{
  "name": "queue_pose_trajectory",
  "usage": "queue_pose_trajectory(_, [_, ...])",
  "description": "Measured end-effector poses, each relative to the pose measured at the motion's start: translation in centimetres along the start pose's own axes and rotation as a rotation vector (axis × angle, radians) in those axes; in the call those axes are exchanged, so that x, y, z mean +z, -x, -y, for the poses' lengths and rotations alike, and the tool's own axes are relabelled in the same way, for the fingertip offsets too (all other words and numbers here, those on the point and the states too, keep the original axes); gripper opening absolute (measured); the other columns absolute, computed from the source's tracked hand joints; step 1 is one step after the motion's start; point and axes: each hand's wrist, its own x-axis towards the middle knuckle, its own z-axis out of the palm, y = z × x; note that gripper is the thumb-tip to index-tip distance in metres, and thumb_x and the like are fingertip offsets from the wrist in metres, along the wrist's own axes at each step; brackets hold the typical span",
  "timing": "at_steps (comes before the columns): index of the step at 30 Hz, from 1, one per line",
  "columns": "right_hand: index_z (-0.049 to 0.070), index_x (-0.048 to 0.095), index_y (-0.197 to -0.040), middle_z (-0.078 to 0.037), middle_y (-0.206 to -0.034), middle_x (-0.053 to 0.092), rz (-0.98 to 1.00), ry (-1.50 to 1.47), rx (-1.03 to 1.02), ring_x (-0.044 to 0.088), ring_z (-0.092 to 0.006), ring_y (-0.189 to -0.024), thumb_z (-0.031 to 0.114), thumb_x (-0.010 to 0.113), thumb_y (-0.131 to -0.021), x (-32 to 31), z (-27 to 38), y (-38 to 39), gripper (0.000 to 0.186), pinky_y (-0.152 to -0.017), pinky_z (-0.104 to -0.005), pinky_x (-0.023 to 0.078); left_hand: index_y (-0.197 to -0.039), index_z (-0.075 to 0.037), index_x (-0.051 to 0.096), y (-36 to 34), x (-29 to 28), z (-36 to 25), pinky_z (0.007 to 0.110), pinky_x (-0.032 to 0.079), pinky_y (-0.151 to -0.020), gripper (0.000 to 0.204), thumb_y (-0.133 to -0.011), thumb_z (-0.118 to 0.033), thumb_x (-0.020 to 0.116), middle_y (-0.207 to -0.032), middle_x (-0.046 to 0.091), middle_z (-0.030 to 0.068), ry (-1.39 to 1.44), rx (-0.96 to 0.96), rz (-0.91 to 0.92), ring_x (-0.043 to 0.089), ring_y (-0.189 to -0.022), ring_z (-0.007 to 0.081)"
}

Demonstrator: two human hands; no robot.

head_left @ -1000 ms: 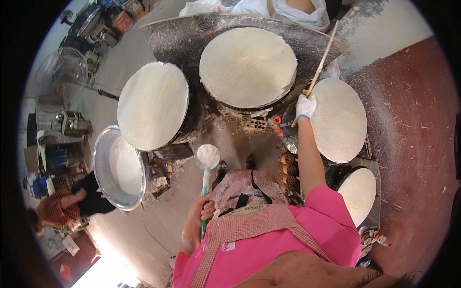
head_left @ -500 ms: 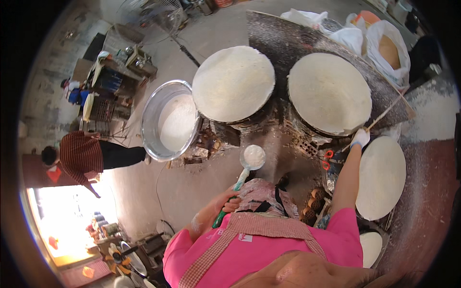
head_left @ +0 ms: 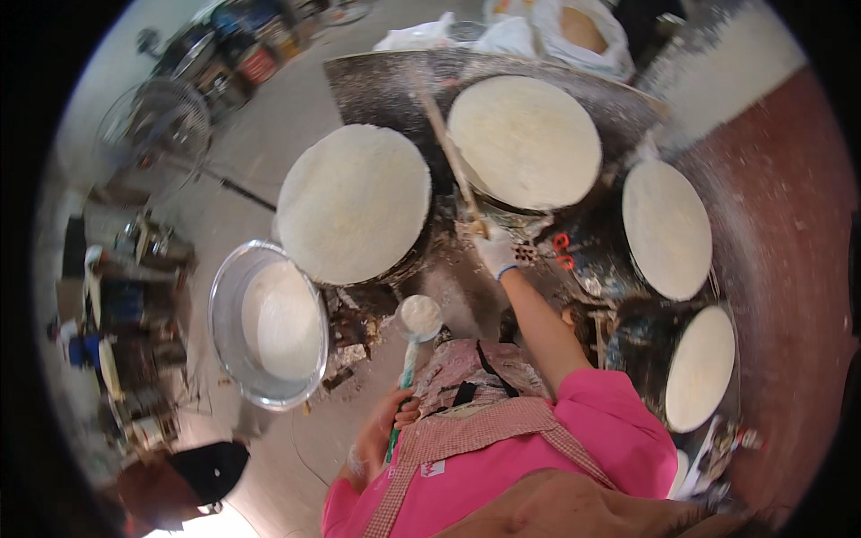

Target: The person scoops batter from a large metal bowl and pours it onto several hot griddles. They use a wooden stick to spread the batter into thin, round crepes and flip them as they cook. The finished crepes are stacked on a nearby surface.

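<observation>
My left hand (head_left: 395,421) is wrapped round the green handle of a ladle (head_left: 421,317) whose bowl holds white batter, close to my apron. In a white glove, my right hand (head_left: 496,251) grips a long wooden stick (head_left: 448,148), which slants up and away through the gap between two round griddles. Pale, thin sheets cover the left griddle (head_left: 354,204) and the right griddle (head_left: 525,143). The stick's far end is blurred; whether it touches the right griddle's rim I cannot tell. Left of the griddles stands a metal basin (head_left: 231,359) of white batter.
More pale rounds, a farther one (head_left: 666,230) and a nearer one (head_left: 700,369), are at the right. Behind the griddles stand a dark board (head_left: 386,85) and white bags (head_left: 583,40). A fan (head_left: 152,134) is at far left, another person (head_left: 188,480) at lower left.
My view has turned to the right. My right hand has brought the stick from the right side of the right griddle to the gap between the griddles. The left hand keeps the ladle.
</observation>
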Motion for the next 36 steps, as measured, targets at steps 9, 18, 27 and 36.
queue_pose_trajectory(9, [0.010, 0.056, -0.089, -0.018, -0.077, 0.058, -0.081, 0.336, 0.188, 0.058, -0.0351, -0.074, 0.015, 0.053, -0.075, -5.3, -5.9, 13.3, 0.015, -0.064, -0.0407, 0.046, -0.083, -0.015, 0.033, 0.3, -2.8, -3.3, 0.020, 0.022, -0.026, 0.012, -0.088, -0.012, 0.043, -0.054, 0.032, 0.0010, -0.122, -0.118, -0.060, 0.028, -0.035, 0.0087])
queue_pose_trajectory(18, [0.011, 0.053, -0.106, -0.016, -0.090, 0.061, -0.335, 0.361, 0.576, 0.059, -0.0329, -0.084, 0.032, 0.058, -0.073, -17.5, -5.2, 25.4, 0.039, -0.073, -0.0392, 0.047, -0.065, -0.011, 0.036, -3.0, 2.4, -3.3, 0.023, 0.025, -0.028, 0.030, -0.090, -0.026, 0.043, -0.047, 0.034, 0.0005, -0.265, -0.285, 0.097, 0.027, -0.032, 0.0099])
queue_pose_trajectory(27, [0.003, 0.055, -0.107, -0.018, -0.095, 0.061, -0.551, 0.057, 0.722, 0.059, -0.0295, -0.090, 0.037, 0.062, -0.075, -25.5, -2.2, 31.9, 0.047, -0.076, -0.0328, 0.045, -0.061, -0.012, 0.038, -8.5, 7.9, -0.6, 0.024, 0.028, -0.030, 0.036, -0.091, -0.032, 0.043, -0.045, 0.032, 0.0011, -0.358, -0.586, 0.176, 0.028, -0.035, 0.0101])
queue_pose_trajectory(36, [0.000, 0.061, -0.099, -0.007, -0.083, 0.062, -0.820, -0.179, 0.666, 0.054, -0.0108, -0.075, 0.022, 0.064, -0.076, -19.2, -5.0, 37.8, 0.032, -0.070, -0.0253, 0.043, -0.059, -0.009, 0.033, -8.5, 10.3, -0.6, 0.021, 0.024, -0.027, 0.040, -0.090, -0.031, 0.041, -0.045, 0.029, 0.0002, -0.263, -0.783, 0.081, 0.026, -0.033, 0.0081])
